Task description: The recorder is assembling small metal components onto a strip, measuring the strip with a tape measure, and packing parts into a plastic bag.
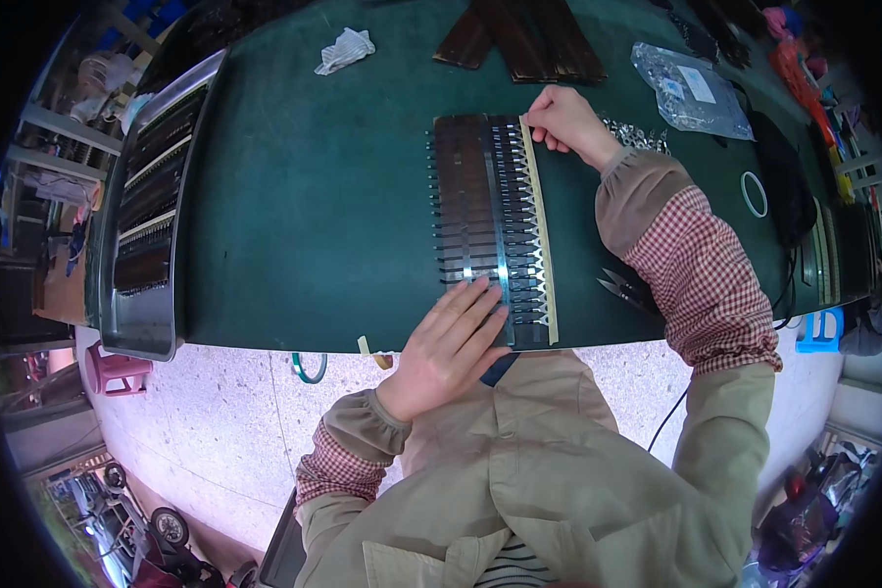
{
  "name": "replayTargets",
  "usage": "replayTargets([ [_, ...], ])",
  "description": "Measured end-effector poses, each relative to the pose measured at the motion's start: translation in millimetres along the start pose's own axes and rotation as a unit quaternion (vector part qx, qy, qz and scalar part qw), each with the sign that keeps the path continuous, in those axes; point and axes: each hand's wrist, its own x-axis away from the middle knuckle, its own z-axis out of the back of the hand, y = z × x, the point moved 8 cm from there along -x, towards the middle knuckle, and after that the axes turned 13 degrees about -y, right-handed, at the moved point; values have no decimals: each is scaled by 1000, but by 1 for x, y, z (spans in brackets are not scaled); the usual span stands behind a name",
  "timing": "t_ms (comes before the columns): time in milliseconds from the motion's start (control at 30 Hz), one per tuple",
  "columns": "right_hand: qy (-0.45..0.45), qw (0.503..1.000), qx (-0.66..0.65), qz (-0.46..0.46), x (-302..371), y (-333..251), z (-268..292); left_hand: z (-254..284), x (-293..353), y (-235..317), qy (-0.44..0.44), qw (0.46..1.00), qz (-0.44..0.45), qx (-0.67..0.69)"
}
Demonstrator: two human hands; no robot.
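A dark brown board (464,196) lies lengthwise near the table's front edge, with a row of small dark parts with silvery forked ends (519,230) along its right side. A pale tape strip (543,230) runs down beside those ends. My left hand (449,351) lies flat on the board's near end, fingers stretched out over a shiny metal bar (500,235). At the far end of the strip, my right hand (565,118) is closed in a pinch on the tape. Its fingertips partly hide the tape's end.
Small silvery pieces (639,135) lie beyond my right wrist, near a clear plastic bag (691,88). A pointed metal tool (622,287) lies right of the board. More dark boards (519,39) are at the back. A metal tray (139,328) of loaded boards stands left.
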Motion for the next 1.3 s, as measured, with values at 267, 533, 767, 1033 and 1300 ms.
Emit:
replayTargets([
  [267, -5, 1000, -14, 7, 16, -1, -10, -2, 2, 0, -11, 1000, 5, 0],
  [533, -74, 995, -46, -41, 121, 18, -59, -1, 1, -2, -2, 1000, 8, 7],
  [767, -125, 975, 130, 128, 229, 9, -91, 3, -3, -2, -3, 1000, 1, -17],
  [1033, 62, 889, 359, 278, 124, -22, -29, 1, 2, 0, 4, 1000, 3, -15],
  [1300, 80, 828, 493, 254, 52, -29, -35, 1, 1, 0, -5, 1000, 10, -4],
])
